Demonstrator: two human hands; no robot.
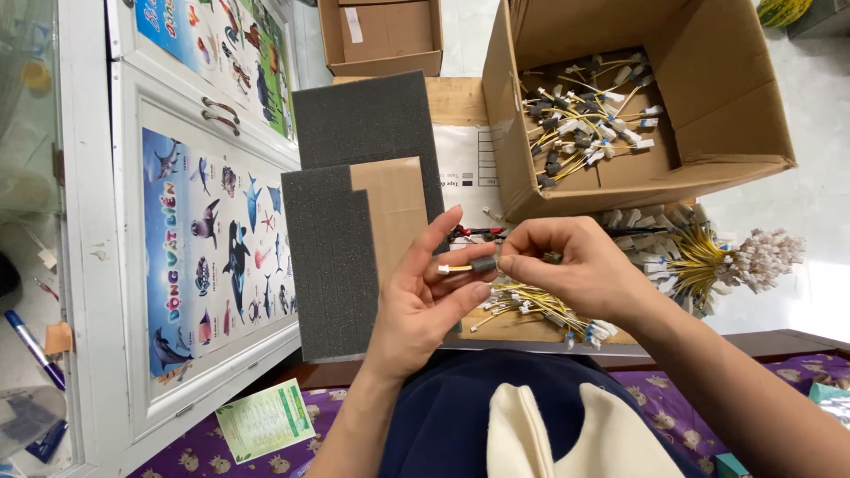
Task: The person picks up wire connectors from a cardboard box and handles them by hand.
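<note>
Short yellow wire with white plug and dark foam sleeve held mid-air above lap, between both hands. Left hand grip pinching sleeve; right hand grip pinching wire's other end. Sleeve looks seated. Loose wire pile below on tabletop, seemingly unsleeved; bundled harnesses right; cardboard box holds sleeved ones. Foam sheets left.

Two dark grey foam sheets lay overlapped, a brown cardboard strip on the lower one. A white cabinet door bore a sea-animal poster. A small empty carton sat beyond; a blue pen, perhaps a marker, lay far left.
</note>
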